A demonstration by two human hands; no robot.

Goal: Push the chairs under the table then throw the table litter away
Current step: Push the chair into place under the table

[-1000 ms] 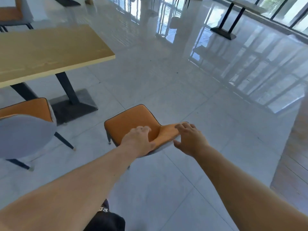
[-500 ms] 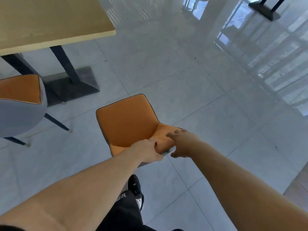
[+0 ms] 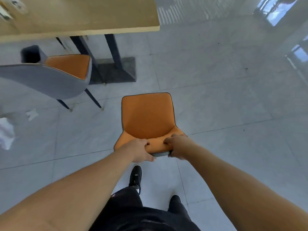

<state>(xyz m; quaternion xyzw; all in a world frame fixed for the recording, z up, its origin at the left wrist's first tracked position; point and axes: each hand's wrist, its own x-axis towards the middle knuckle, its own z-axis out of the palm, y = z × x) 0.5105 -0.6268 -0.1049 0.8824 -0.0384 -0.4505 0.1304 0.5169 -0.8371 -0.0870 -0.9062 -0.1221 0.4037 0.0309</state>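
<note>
An orange chair [image 3: 147,116] with a grey back stands on the tiled floor in front of me, its seat facing the wooden table [image 3: 86,15]. My left hand [image 3: 140,150] and my right hand [image 3: 178,145] both grip the top edge of its backrest. The chair sits short of the table, with open floor between its seat and the table's dark base [image 3: 115,70]. A second orange and grey chair [image 3: 50,75] stands at the left, its seat partly under the table. White litter [image 3: 6,9] lies on the table's far left corner.
Crumpled white paper [image 3: 5,132] and a smaller white scrap [image 3: 32,114] lie on the floor at the left. A dark bin [image 3: 30,54] stands beyond the left chair. My black shoes [image 3: 135,176] are just behind the held chair. Glossy floor stretches to the right.
The chair has turned and now faces the table squarely, nearer to it. My view has tilted down, and both hands have closed tighter on the backrest.
</note>
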